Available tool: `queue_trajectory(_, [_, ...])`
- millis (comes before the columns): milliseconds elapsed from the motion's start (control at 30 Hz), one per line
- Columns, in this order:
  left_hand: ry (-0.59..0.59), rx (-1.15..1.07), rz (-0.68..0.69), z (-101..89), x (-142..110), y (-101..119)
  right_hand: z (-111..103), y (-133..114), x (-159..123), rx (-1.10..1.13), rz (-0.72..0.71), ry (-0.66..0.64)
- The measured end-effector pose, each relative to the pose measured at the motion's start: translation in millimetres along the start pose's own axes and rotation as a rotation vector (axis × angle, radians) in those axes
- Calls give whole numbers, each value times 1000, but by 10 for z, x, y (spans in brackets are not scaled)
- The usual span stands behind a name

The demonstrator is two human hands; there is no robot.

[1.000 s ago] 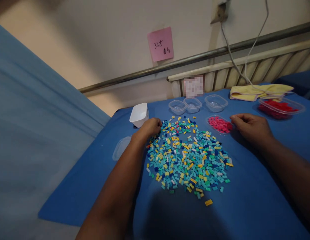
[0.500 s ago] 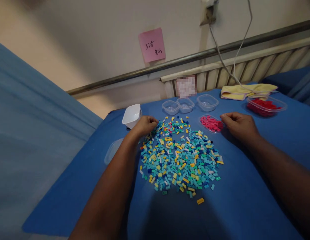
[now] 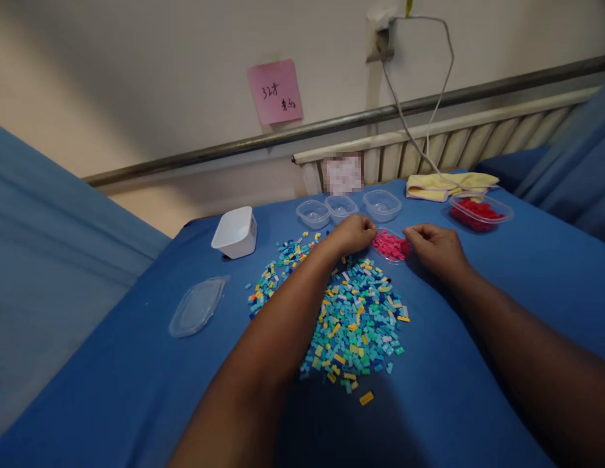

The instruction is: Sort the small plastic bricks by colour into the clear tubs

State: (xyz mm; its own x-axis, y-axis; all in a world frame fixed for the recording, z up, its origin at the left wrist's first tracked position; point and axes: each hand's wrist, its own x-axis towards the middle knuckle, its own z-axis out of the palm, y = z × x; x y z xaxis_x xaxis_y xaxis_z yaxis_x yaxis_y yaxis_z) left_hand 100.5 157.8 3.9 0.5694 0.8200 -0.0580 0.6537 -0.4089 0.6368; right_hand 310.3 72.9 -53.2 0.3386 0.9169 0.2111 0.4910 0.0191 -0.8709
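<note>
A heap of small bricks (image 3: 361,318), mostly teal with yellow, white and dark blue ones, lies on the blue table cover. My left forearm crosses over the heap. My left hand (image 3: 354,233) is closed in a pinch at the rim of a small clear tub of pink bricks (image 3: 390,246); what its fingertips hold is too small to make out. My right hand (image 3: 432,248) rests curled on the cloth just right of that tub, touching its edge.
Three clear small tubs (image 3: 341,207) stand in a row behind the heap. A white square cup (image 3: 235,231) and a clear lid (image 3: 198,305) lie to the left. A tub of red bricks (image 3: 479,212) and a yellow cloth (image 3: 449,184) sit at the back right.
My left hand has moved from the heap's far left edge across to the tub of pink bricks. The camera view has swung left. My right hand has stayed beside the tub.
</note>
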Motion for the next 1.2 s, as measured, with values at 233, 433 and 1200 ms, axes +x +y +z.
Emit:
queue_trajectory(233, [20, 133, 31, 38, 212, 103, 13, -16, -7, 22, -19, 12])
queue_trajectory(433, [162, 39, 41, -417, -100, -133, 0, 2, -18, -3, -16, 12])
queue_trajectory(1200, [23, 540, -282, -854, -1190, -842, -26, 58, -28, -43, 24, 12])
